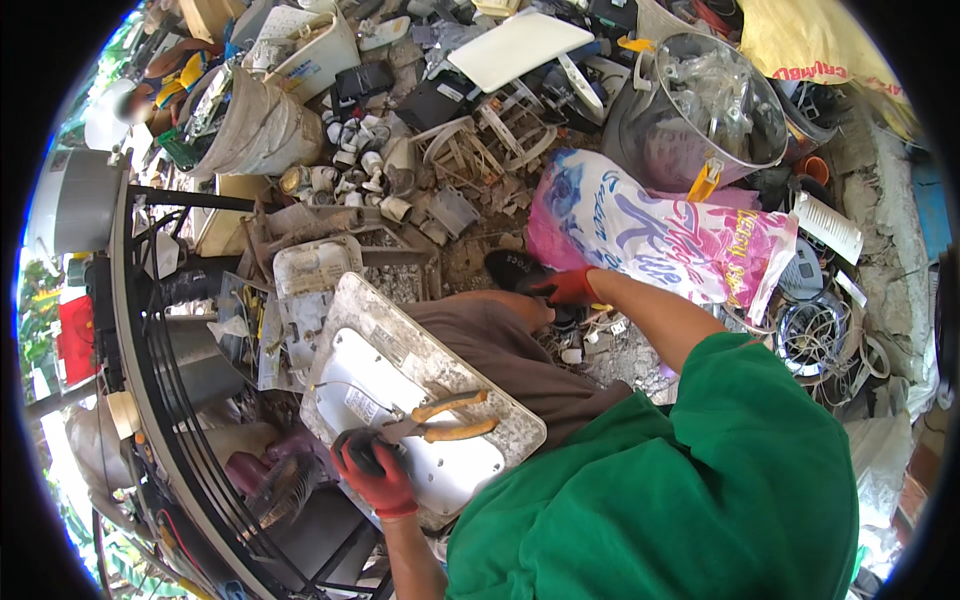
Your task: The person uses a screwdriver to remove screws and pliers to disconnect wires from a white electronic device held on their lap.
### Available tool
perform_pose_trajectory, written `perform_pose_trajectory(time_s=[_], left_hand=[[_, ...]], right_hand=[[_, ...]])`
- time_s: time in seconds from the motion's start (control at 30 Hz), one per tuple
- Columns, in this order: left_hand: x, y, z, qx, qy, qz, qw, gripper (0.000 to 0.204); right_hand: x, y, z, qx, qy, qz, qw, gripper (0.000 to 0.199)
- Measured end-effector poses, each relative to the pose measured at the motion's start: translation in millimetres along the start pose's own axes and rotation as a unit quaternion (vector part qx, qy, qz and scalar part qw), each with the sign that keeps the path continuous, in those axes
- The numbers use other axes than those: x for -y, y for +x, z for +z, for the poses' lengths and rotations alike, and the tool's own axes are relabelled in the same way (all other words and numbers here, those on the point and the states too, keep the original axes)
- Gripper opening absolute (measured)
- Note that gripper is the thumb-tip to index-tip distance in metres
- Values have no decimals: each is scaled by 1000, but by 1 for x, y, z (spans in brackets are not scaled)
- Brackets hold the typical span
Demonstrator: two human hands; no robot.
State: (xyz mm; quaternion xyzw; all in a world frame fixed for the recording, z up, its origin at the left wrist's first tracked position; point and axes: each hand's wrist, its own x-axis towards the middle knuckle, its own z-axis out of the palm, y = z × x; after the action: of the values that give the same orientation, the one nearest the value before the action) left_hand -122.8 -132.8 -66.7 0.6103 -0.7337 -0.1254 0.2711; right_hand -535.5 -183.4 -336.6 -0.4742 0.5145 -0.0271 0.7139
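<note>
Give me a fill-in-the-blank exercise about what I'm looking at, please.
1. The left hand and right hand wear red ____.
2. The pliers have handles coloured ____.
3. On the panel, the pliers lie nearer the ____ hand.
4. The shirt is coloured ____.

Missing words: gloves; orange; left; green.

White panel (520, 50), grey bucket (632, 140) holding clear plastic (710, 92), pink-and-white sack (655, 235), yellow sack (815, 40), tangled wires (808, 345)

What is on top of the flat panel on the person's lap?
Orange-handled pliers lie on the flat panel, with the red-gloved left hand over its edge beside them. Whatever is directly under the pliers and the hand is covered and cannot be seen.
</note>
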Motion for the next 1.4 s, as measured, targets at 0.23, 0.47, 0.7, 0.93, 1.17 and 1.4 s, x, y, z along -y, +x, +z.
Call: perform_pose_trajectory(time_s=[0.23,0.47,0.7,0.93,1.17,1.4], left_hand=[[1,-1,-1,1,2,10,1000,18],[-1,2,0,-14,16,30,999,19],[-2,0,1,-13,9,9,1000,19],[-3,2,0,-15,4,15,1000,19],[-1,0,1,-22,7,16,1000,21],[0,1,1,-12,11,18,1000,20]], right_hand=[[4,0,-4,25,11,18,999,75],[6,-18,23,-95,-236,79,964,70],[1,-28,43,-124,-62,42,989,68],[8,-41,47,-153,-97,7,983,64],[-4,-36,70,-230,-64,49,970,63],[-6,-44,77,-207,96,49,972,63]])
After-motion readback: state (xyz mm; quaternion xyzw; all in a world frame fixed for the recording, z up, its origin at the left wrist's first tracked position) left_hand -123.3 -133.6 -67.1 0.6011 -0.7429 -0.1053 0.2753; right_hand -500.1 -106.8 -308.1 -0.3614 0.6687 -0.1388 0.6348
